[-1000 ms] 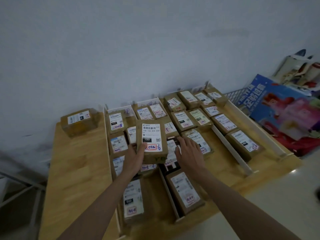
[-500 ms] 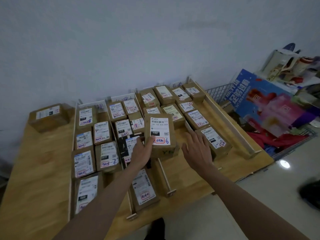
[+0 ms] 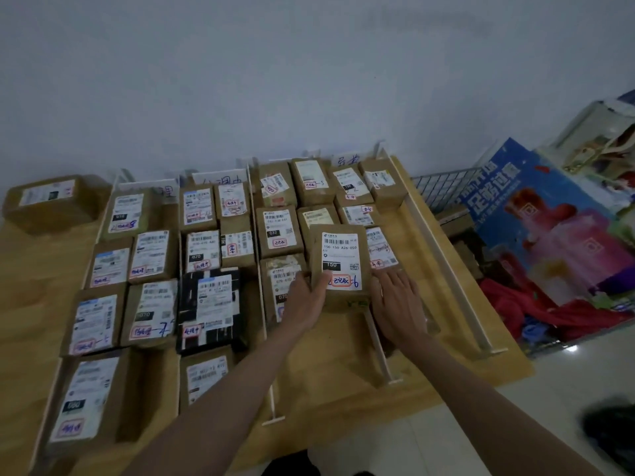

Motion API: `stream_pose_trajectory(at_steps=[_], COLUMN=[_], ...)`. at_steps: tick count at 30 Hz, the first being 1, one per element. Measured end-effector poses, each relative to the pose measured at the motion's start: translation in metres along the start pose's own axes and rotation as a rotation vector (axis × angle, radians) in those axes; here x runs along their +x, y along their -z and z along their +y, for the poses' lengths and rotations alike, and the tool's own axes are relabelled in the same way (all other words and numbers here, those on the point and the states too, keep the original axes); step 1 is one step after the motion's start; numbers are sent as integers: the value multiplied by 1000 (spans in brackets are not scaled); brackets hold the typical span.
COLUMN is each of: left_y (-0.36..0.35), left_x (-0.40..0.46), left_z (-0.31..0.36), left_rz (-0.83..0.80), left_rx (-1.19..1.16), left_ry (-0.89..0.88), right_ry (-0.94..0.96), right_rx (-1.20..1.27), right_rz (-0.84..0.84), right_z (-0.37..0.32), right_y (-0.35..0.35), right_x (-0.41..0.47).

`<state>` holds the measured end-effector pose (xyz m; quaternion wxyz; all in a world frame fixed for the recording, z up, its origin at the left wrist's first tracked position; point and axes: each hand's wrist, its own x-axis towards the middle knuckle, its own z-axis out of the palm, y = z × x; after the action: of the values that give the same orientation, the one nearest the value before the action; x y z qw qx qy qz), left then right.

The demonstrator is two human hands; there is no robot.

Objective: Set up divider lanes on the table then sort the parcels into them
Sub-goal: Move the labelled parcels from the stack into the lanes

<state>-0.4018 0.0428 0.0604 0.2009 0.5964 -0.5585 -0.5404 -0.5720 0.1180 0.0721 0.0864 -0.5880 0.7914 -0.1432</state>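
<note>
Here, at the table's (image 3: 20, 304) ten o'clock corner, we see a lone brown parcel (image 3: 51, 202) lying outside the lanes. Next come the white divider rails (image 3: 261, 269) running toward the wall, with labelled cardboard parcels packed between them, among them a black-wrapped parcel (image 3: 211, 305) near the centre. Our left hand (image 3: 304, 302) grips the near-left corner of the parcel marked 150 (image 3: 338, 266), thumb pressed on its label beside a red stamp, fingers hidden beneath. That parcel sits raised over the third lane, at about one o'clock from the table's middle. Our right hand (image 3: 398, 304) lies just beside it, fingers spread flat, palm down, holding nothing. At three o'clock, off the table, stand a wire basket (image 3: 443, 187) and a blue printed box (image 3: 549, 214).
</note>
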Motion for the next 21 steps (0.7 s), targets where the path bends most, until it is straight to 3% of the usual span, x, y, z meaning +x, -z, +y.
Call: stream_pose_trajectory(at_steps=[10,21], left_y=[-48,-62], left_x=[21,37], left_z=[-2,-9], left_rz=[152,264], left_rx=[170,308], left_ry=[121,171], right_ry=[44,57], right_rx=[135,234], right_rz=[-269,-408], right_z=[40,55], right_y=[-20,-45], right_x=[33,60])
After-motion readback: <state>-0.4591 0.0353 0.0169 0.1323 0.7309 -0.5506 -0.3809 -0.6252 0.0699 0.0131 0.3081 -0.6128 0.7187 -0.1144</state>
